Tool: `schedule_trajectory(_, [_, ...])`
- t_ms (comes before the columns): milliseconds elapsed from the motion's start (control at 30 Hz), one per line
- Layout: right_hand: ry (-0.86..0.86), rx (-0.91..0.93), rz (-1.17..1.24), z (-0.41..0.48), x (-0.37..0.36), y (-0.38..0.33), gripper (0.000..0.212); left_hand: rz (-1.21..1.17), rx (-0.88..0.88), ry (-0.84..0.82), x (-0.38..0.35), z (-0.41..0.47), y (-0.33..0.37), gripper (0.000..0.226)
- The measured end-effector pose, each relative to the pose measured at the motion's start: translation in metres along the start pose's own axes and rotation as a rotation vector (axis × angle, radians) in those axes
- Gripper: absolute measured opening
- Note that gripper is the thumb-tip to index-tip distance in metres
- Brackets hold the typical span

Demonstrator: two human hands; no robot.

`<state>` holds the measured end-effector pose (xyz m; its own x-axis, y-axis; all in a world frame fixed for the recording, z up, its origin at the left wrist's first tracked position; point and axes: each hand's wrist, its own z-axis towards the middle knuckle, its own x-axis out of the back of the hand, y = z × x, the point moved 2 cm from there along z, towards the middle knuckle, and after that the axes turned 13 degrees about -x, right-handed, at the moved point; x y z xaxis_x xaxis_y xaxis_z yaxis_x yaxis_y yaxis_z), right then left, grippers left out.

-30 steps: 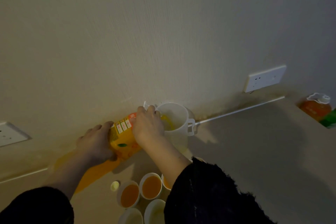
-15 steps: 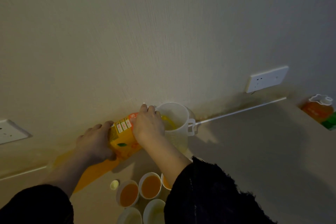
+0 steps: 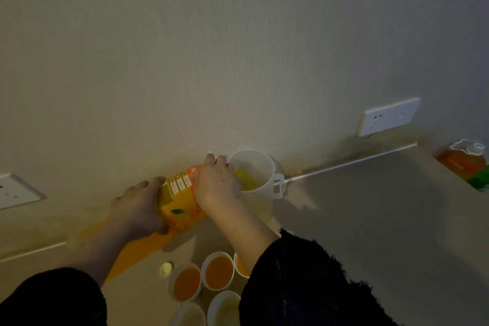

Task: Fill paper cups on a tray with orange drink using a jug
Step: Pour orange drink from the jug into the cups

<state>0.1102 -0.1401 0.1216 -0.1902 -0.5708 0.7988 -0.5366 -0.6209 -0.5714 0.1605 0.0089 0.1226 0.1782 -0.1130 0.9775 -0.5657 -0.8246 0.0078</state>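
Beside wall, jug (image 3: 254, 180) upright, little drink inside. Left of jug, carton (image 3: 180, 201) tipped into it: left hand (image 3: 137, 206) grips base, right hand (image 3: 217, 185) fingers curled round top. Nearer than jug: three filled cups (image 3: 219, 271), two empty cups (image 3: 225, 308) left to pour.

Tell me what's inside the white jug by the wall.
Inside the white jug a little yellow-orange drink shows low down. The right hand, gripping the tilted carton, covers the spout and the jug's left rim.
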Motion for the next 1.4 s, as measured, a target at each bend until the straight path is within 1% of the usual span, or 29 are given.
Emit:
schedule_trajectory(367, [-0.004, -0.001, 0.004, -0.0012, 0.0008, 0.0002, 0.059, 0.021, 0.006, -0.019, 0.0004, 0.0006, 0.0003, 0.118])
schedule_trajectory(633, [-0.014, 0.003, 0.005, -0.001, 0.0016, -0.0005, 0.061, -0.008, 0.018, -0.015, 0.0001, -0.0013, 0.0008, 0.119])
schedule_trajectory(1133, [-0.002, 0.003, -0.006, -0.0027, 0.0022, -0.0011, 0.053, -0.033, 0.017, -0.014, -0.0022, -0.0005, -0.0007, 0.119])
schedule_trajectory(1400, [-0.011, 0.001, 0.005, -0.0044, 0.0007, -0.0007, 0.053, -0.031, 0.022, -0.012, -0.0037, -0.0008, -0.0019, 0.119])
